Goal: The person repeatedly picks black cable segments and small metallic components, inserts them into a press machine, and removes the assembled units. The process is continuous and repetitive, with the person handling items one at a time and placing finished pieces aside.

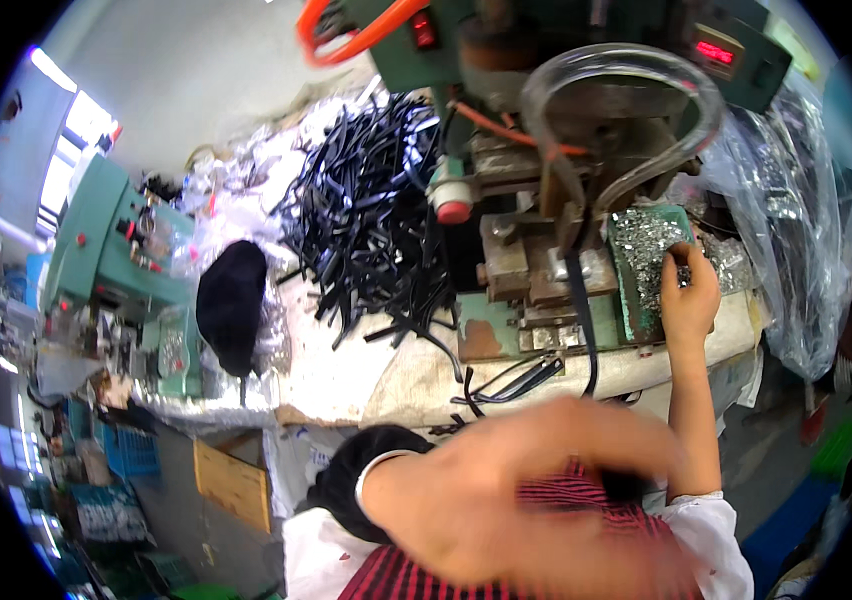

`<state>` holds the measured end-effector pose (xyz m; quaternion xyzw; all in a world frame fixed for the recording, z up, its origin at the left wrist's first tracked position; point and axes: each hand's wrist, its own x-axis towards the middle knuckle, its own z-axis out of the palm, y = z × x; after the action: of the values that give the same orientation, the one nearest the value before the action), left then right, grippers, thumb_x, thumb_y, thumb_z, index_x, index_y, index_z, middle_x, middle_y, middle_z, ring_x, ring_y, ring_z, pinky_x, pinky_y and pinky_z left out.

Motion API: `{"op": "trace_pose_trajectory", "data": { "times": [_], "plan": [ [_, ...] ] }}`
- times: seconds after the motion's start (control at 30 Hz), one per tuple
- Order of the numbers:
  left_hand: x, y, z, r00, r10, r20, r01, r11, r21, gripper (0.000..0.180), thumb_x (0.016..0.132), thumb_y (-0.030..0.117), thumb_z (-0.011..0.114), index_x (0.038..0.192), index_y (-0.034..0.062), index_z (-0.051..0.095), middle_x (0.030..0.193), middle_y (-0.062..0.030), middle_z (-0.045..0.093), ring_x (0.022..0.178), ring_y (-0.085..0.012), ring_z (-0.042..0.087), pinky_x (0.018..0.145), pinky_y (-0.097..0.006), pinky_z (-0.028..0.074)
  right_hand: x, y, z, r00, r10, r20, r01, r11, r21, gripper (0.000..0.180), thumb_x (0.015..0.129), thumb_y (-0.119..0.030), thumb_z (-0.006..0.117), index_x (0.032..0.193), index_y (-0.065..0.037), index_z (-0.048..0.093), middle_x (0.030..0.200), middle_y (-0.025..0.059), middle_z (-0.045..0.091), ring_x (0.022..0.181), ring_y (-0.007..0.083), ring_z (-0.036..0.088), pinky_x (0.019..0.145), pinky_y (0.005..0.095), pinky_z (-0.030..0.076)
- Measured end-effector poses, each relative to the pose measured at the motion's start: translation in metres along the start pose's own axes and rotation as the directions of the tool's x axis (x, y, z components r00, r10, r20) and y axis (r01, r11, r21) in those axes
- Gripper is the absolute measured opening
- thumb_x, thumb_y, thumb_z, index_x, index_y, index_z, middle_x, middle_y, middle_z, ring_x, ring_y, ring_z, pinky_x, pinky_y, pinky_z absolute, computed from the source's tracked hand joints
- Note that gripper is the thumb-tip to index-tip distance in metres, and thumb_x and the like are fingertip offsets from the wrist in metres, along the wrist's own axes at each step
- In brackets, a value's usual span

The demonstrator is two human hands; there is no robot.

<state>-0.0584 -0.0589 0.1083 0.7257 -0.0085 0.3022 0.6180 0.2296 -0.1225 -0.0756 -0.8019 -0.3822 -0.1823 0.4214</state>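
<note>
Parts pick-up at table's right edge: right hand [688, 298] pinching small metal pieces in green tray [628, 285]; left hand [506, 480] blurred, grip indeterminable; next, seating a piece at the press [586, 150] needs precise placement.

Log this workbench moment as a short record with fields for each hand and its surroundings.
Right hand: reaching into the green tray of small silvery metal pieces
Left hand: motion-blurred, close to the camera; grip unclear
Machine: green press, clear curved guard
Black strap: hangs from the press
Black strips: piled left of the press
</note>
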Motion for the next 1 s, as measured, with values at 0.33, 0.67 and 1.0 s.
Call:
{"op": "trace_pose_trajectory", "data": {
  "times": [0.33, 0.67, 1.0],
  "plan": [
    [-0.047, -0.010, -0.033, 0.972, 0.056, -0.228, -0.037, 0.995, 0.088, 0.037, 0.079, 0.013, 0.075, 0.113, -0.0003, 0.068, 0.110, -0.0205, 0.066, 0.106, -0.0280, 0.066, 0.091, -0.040, 0.054, 0.003, -0.001, 0.017, 0.980, 0.195, 0.040, -0.197, 0.921, 0.336, 0.013, 0.091, -0.007, 0.067, 0.102, 0.000, 0.067, 0.088, 0.0078, 0.071, 0.080, 0.0139, 0.065, 0.077, 0.0279, 0.050],
    [-0.097, -0.176, -0.115, 0.985, -0.173, -0.022, 0.042, 0.110, 0.993, 0.023, 0.074, 0.007, 0.064, 0.096, 0.0068, 0.072, 0.098, -0.0084, 0.059, 0.090, -0.0278, 0.057, 0.077, -0.038, 0.046, -0.022, 0.022, 0.013, 0.871, 0.489, 0.050, -0.400, 0.646, 0.650, 0.018, 0.094, -0.008, 0.068, 0.110, 0.000, 0.072, 0.107, 0.0043, 0.072, 0.095, 0.0110, 0.064, 0.087, 0.0242, 0.048],
    [-0.076, -0.171, -0.129, 0.778, -0.032, -0.628, 0.424, 0.765, 0.486, 0.002, 0.092, -0.003, 0.065, 0.091, -0.0026, 0.064, 0.095, -0.0082, 0.072, 0.074, -0.0094, 0.064, 0.065, -0.024, 0.048, 0.011, -0.111, -0.001, 0.999, -0.029, 0.038, 0.002, 0.815, 0.579, 0.027, 0.080, 0.001, 0.074, 0.106, 0.001, 0.070, 0.098, 0.0124, 0.069, 0.090, 0.0245, 0.065, 0.082, 0.0332, 0.051]
  ]
}}
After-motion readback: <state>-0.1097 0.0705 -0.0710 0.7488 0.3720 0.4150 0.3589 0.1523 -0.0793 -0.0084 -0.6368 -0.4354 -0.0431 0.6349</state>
